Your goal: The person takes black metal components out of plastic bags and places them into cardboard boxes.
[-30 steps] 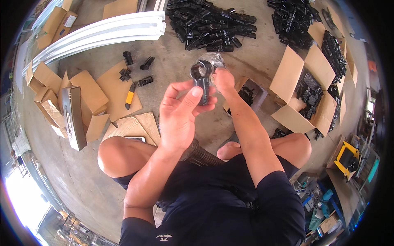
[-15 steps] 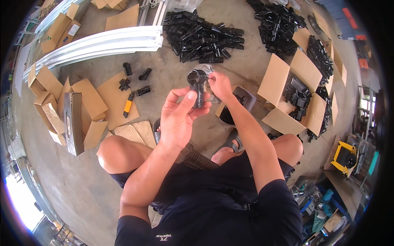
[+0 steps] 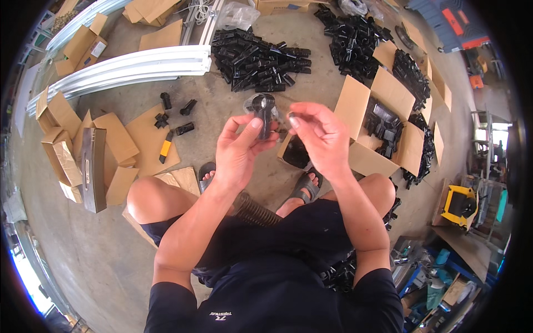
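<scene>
My left hand (image 3: pixel 236 150) grips a black pipe fitting (image 3: pixel 265 123) with a round ring at its top, holding it upright in front of me. The thumb lies across the fitting's stem. Just to the right, my right hand (image 3: pixel 325 139) is raised with thumb and forefinger pinched together. A small dark bit shows at those fingertips, too tiny to name. This hand is apart from the fitting. Clear plastic (image 3: pixel 252 104) lies behind the fitting. Partly hidden below my right hand is a dark bin (image 3: pixel 296 154) on the floor.
A heap of black fittings (image 3: pixel 250 58) lies ahead, another heap (image 3: pixel 355 47) farther right. An open carton (image 3: pixel 351 105) at right holds more. White metal rails (image 3: pixel 133 69) lie at left, above flattened cardboard (image 3: pixel 150 133) with a yellow box cutter (image 3: pixel 166 147) and several loose fittings (image 3: pixel 185 129).
My right hand has drawn back from the fitting's ring, and its fingers now pinch a little way to the right. The left hand keeps its hold. The whole view has shifted slightly.
</scene>
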Tool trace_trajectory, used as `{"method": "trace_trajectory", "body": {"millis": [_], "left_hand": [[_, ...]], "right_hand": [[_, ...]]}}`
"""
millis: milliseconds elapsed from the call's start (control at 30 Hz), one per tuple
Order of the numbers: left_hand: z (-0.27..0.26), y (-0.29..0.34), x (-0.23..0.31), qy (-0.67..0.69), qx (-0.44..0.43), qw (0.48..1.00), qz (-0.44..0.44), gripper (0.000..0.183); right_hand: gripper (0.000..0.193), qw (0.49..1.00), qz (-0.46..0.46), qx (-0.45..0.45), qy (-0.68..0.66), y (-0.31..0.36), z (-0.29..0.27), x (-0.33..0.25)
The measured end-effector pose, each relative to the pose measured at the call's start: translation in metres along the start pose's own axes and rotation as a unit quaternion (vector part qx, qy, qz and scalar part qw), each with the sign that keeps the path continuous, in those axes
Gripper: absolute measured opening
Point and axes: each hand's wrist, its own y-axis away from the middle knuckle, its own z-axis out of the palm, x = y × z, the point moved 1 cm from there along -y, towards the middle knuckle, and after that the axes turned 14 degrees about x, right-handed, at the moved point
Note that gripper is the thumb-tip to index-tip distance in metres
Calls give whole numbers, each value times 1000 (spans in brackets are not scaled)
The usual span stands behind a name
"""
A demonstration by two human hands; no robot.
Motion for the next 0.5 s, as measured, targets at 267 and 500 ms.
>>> {"method": "trace_trajectory", "body": {"millis": [267, 500], "left_hand": [[-1, 2, -5, -16, -10, 999, 27, 13], [-1, -4, -7, -31, -11, 999, 37, 11]], "right_hand": [[20, 996, -59, -3, 72, 7, 9, 31], [23, 985, -135, -2, 103, 1, 6, 38]]}}
